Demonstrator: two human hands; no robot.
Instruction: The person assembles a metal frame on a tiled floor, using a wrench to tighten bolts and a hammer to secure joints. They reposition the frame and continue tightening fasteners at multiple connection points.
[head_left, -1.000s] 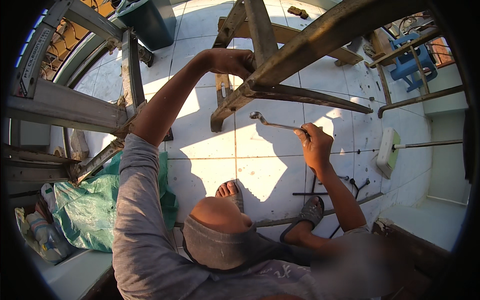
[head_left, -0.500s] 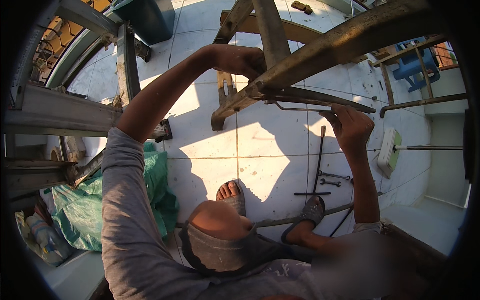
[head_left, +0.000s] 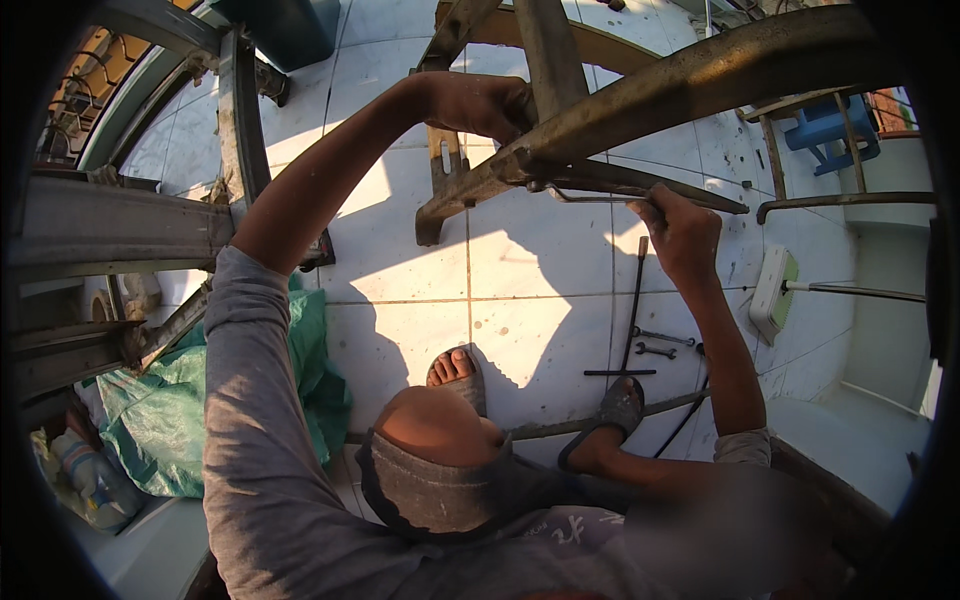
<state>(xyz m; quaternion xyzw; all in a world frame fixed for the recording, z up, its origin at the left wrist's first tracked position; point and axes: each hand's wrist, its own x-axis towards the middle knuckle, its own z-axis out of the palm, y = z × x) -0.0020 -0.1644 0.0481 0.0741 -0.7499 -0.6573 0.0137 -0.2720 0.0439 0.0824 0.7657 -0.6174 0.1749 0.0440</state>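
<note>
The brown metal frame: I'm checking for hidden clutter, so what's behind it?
Behind the brown metal frame, a tan board and white floor tiles show. Its upright covers part of the board; whatever lies directly behind the thick beam cannot be seen.

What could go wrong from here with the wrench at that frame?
The wrench might slip at the metal frame, knocking the right hand against the lower bar. The left hand, close to the wrench's head, could be struck. The T-shaped tool lying by the right sandal could be stepped on.
</note>
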